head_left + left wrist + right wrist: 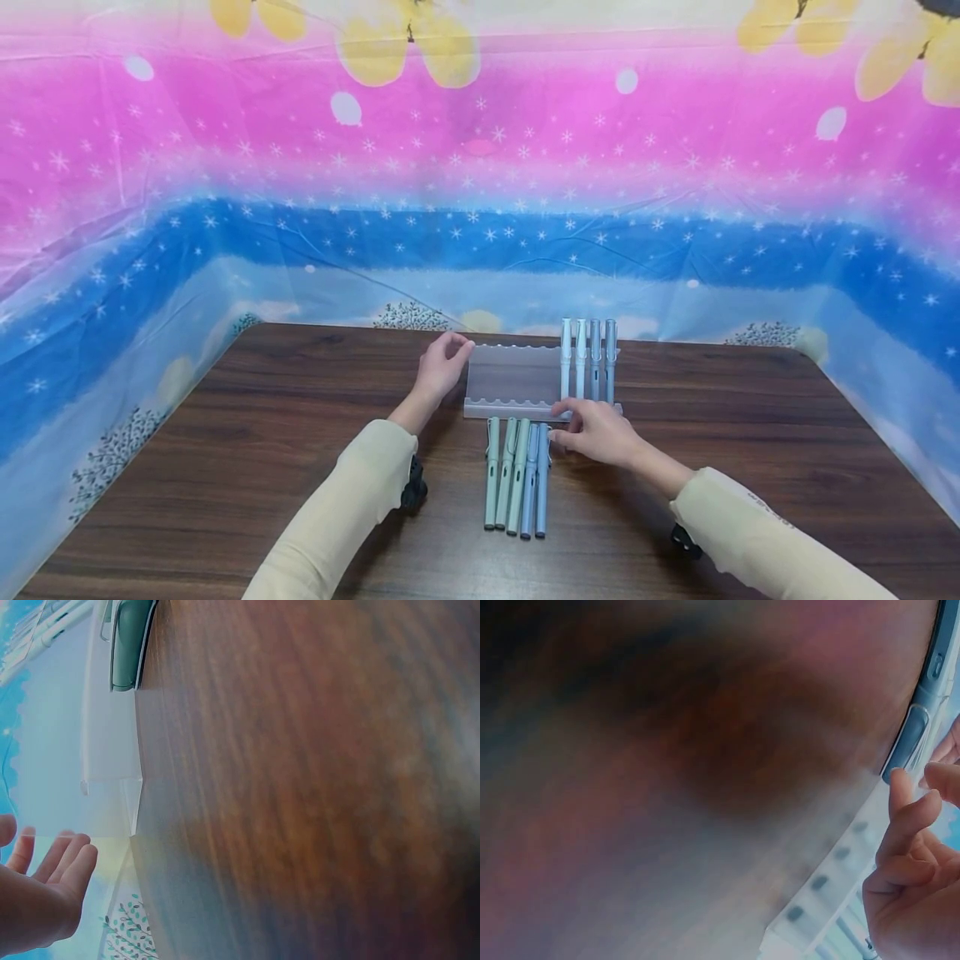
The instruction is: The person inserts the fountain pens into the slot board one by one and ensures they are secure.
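A frosted clear pen stand (513, 372) with scalloped rails stands toward the back of the table. My left hand (442, 365) pinches its back left corner between thumb and forefinger; in the left wrist view the other fingers of the left hand (52, 885) extend beside the stand's end. On the stand's right side rest two pale pens (573, 358) and two grey-blue pens (603, 358). In front lie three green pens (506, 475) and two blue pens (534, 479) side by side. My right hand (600, 432) has its fingertips right at the cap end of the rightmost blue pen (909, 739), thumb and forefinger apart.
The dark wood table (300, 483) reaches back to a patterned pink and blue cloth (450, 233) around its far sides. The loose pens' cap ends lie close to the stand's front rail (510, 410).
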Demonstrator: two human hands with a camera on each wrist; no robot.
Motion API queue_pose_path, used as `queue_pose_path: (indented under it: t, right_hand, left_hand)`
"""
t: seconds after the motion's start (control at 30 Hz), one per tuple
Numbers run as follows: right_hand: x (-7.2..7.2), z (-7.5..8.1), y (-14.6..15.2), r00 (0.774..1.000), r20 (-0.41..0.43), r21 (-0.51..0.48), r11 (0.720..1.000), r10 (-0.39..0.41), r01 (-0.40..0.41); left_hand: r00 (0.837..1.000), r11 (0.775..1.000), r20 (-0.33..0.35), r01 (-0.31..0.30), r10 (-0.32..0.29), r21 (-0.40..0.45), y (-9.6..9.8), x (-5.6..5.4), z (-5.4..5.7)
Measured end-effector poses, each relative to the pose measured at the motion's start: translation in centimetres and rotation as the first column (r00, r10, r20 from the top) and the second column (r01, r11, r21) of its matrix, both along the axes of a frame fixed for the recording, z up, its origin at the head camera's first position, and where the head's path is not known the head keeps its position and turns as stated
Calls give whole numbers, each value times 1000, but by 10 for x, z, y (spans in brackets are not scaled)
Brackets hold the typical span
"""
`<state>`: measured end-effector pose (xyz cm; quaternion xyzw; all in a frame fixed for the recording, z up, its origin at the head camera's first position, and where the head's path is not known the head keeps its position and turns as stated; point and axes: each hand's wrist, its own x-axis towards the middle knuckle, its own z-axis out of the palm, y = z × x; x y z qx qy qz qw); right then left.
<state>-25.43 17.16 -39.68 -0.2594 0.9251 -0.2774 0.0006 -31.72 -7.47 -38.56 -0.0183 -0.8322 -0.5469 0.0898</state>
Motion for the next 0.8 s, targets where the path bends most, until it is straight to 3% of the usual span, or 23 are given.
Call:
queue_pose_path:
  t: [0.53,0.8]
  right_hand:
    - [4,-2,-10,1000,-2,81,997,-14,14]
    - [6,-1,-12,1000,8,104,994,27,-28]
  left_hand:
    - [1000,1000,-9,1,-1,-3,0,0,0]
    - [1000,1000,-11,-1,1,2,0,-1,-1]
